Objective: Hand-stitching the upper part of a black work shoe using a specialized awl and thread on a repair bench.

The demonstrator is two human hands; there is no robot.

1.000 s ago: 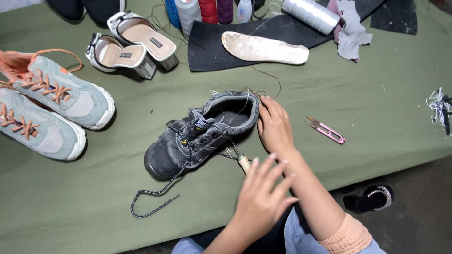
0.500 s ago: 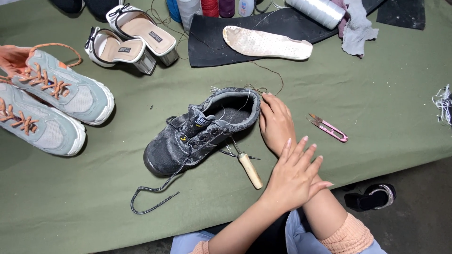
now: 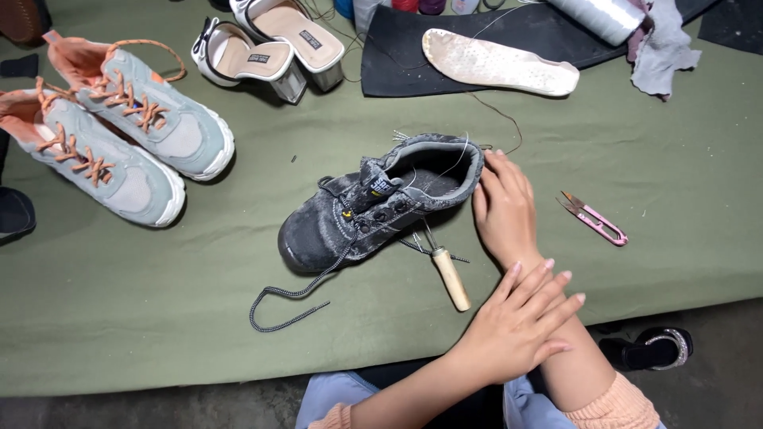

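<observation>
My right hand (image 3: pixel 502 208) lies flat against the heel of the dark grey shoe (image 3: pixel 381 202), fingers together and pressed to its back edge; it grips nothing, only steadies the shoe. My left hand (image 3: pixel 515 324) crosses over my right forearm, fingers spread and resting on the skin just above the wrist, holding nothing.

The shoe sits near the middle of the green cloth (image 3: pixel 159 318), on its sole, toe pointing towards the lower left. Its grey lace (image 3: pixel 290 306) trails loose off the front and curls on the cloth. A thin thread (image 3: pixel 497 115) runs from the shoe's collar up towards the back of the table; where it ends I cannot make out. Just beside the shoe's near side lies an awl with a wooden handle (image 3: pixel 451 278), its metal tip pointing at the shoe, close to my right wrist but not touched.

To the right of my right hand, apart from it, lie small pink thread snips (image 3: pixel 594 220). Behind the shoe a white insole (image 3: pixel 499 63) rests on a black sheet (image 3: pixel 397 75). At the far left stand a pair of pale grey trainers with orange laces (image 3: pixel 135 147), and behind them two white heeled sandals (image 3: pixel 270 48). A crumpled grey rag (image 3: pixel 664 52) lies at the upper right.
</observation>
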